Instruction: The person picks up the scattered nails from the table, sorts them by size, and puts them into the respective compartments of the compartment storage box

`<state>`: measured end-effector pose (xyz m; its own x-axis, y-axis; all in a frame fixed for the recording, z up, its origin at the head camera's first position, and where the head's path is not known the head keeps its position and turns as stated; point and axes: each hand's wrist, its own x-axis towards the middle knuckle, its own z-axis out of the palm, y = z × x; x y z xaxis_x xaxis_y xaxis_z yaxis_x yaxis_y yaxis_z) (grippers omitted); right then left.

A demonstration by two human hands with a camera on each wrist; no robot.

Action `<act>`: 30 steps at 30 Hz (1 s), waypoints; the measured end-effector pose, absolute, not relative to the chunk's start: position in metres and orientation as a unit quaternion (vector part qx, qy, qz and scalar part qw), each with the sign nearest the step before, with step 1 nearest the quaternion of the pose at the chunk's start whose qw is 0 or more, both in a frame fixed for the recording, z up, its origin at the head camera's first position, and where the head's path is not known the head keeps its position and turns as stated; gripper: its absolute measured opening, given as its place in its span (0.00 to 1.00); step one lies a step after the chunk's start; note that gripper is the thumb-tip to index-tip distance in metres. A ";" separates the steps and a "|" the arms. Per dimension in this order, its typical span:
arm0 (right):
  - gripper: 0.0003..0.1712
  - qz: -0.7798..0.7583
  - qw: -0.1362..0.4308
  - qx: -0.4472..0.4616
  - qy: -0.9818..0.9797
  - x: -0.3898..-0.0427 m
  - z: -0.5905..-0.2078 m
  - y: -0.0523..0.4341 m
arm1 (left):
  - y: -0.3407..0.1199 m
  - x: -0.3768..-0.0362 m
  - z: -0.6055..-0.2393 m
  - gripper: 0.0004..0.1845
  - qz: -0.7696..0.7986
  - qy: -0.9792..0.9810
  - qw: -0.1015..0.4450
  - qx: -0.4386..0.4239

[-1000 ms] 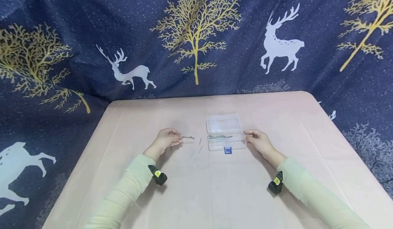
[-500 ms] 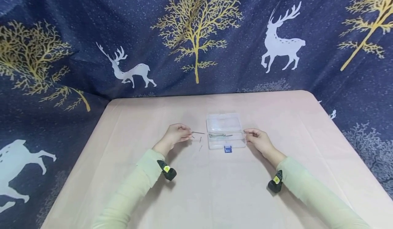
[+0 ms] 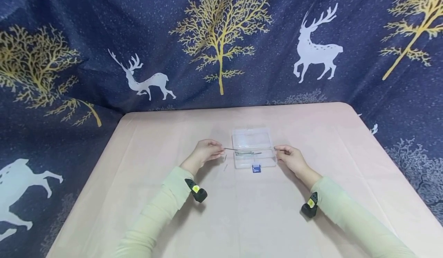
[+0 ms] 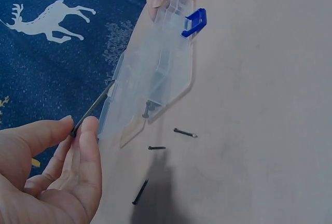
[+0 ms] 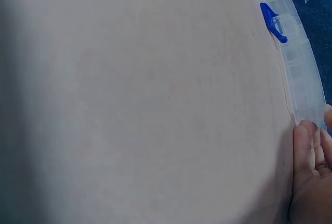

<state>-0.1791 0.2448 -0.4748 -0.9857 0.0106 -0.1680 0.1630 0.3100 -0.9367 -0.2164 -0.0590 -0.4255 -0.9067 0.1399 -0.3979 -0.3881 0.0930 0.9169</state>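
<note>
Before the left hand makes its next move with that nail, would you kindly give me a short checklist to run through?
1. Lid folded back: ok, it is open.
2. Blue latch unfastened: ok, it hangs free at the front.
3. Nail held: ok, the left hand pinches it.
4. Clear plastic box steadied: ok, the right hand holds its right end.
5. Nail clear of the box's walls: cannot tell, the views do not settle any gap.
6. Loose nails all gathered: not ok, at least three lie on the table.
</note>
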 end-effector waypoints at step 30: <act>0.21 -0.600 0.049 0.061 0.796 -0.180 -0.479 0.244 | -0.007 -0.228 -0.433 0.09 0.714 0.669 0.190 -0.086</act>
<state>-0.1798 0.2440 -0.4787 -0.9878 0.0380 -0.1512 0.1558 0.2718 -0.9497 -0.2283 -0.0067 -0.4335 -0.9128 0.1574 -0.3769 -0.3863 -0.0331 0.9218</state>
